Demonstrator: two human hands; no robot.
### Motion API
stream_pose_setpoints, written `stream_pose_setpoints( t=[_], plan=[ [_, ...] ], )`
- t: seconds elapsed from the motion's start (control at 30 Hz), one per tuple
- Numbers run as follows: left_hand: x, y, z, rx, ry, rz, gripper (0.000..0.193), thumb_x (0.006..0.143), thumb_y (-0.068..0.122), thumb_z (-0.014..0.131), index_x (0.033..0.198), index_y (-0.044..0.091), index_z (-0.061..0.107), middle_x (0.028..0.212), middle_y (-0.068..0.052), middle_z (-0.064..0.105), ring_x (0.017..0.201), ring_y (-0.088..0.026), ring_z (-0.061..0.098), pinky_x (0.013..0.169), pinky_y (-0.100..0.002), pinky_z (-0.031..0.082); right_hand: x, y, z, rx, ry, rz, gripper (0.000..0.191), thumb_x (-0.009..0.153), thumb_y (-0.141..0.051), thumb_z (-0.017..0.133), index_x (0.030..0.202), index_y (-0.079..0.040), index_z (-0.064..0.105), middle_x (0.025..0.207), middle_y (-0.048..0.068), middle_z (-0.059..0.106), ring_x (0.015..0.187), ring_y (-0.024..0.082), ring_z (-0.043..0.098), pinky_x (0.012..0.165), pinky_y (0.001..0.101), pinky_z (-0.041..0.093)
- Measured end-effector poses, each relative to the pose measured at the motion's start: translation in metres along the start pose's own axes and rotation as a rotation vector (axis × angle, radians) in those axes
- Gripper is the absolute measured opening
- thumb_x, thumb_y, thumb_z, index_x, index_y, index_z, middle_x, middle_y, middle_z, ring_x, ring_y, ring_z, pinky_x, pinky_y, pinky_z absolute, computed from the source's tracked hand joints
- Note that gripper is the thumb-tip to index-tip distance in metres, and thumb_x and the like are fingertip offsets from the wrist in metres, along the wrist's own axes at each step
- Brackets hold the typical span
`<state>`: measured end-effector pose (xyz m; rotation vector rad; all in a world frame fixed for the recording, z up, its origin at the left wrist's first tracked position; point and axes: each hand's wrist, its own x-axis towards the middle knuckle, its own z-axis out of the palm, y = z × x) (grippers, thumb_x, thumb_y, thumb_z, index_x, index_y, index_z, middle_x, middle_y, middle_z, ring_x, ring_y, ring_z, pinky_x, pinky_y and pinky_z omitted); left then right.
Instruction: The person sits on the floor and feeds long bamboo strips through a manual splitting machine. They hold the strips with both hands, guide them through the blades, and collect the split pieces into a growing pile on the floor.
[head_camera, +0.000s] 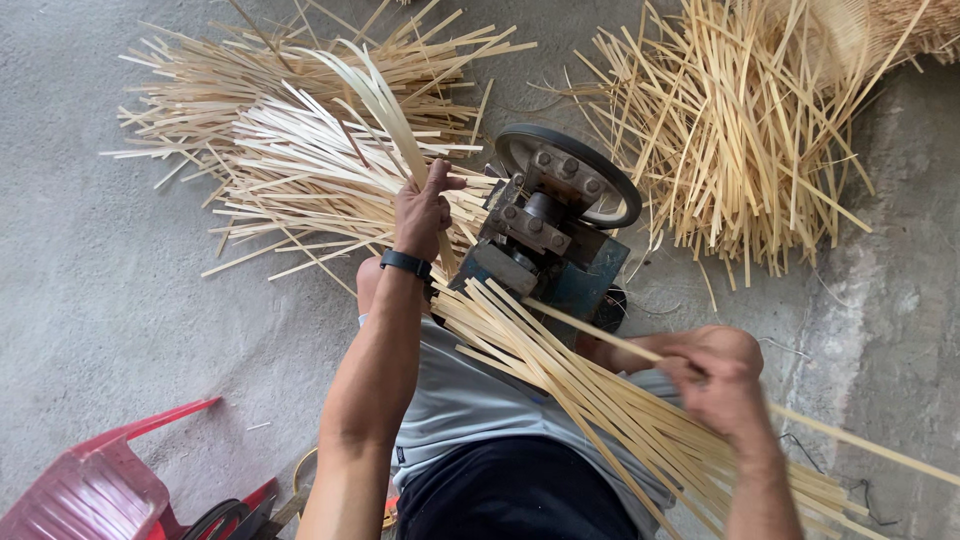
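Observation:
My left hand (422, 208), with a black band on its wrist, grips a few thin pale bamboo strips (375, 95) that curve up and away over the left pile, close to the left side of a small blue-grey splitting machine (545, 235) with a black wheel. My right hand (715, 375) pinches one long bamboo strip (590, 328) that points into the machine's near side. A bundle of bamboo strips (580, 385) lies across my lap under that hand.
A heap of thin pale strips (300, 150) lies on the concrete floor to the left of the machine. A heap of yellower strips (740, 130) lies to its right. A red plastic stool (95, 485) stands at the lower left.

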<state>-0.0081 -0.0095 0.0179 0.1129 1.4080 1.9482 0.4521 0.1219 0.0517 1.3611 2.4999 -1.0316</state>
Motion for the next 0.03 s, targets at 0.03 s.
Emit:
stream_pose_setpoints(
  t=[0.03],
  plan=[
    [0.0008,-0.0003,-0.0025,-0.003,0.007,0.006,0.039,0.101,0.036,0.067,0.116,0.001,0.064,0.087,-0.009,0.073,0.047,-0.004,0.042,0.041,-0.02,0.034,-0.0037,0.0084,-0.011,-0.037,0.091,0.002,0.024,0.093,-0.027,0.073,0.114,-0.015,0.078,0.096,0.007,0.08,0.08,0.015,0.079,0.059,0.0241,0.06]
  ],
)
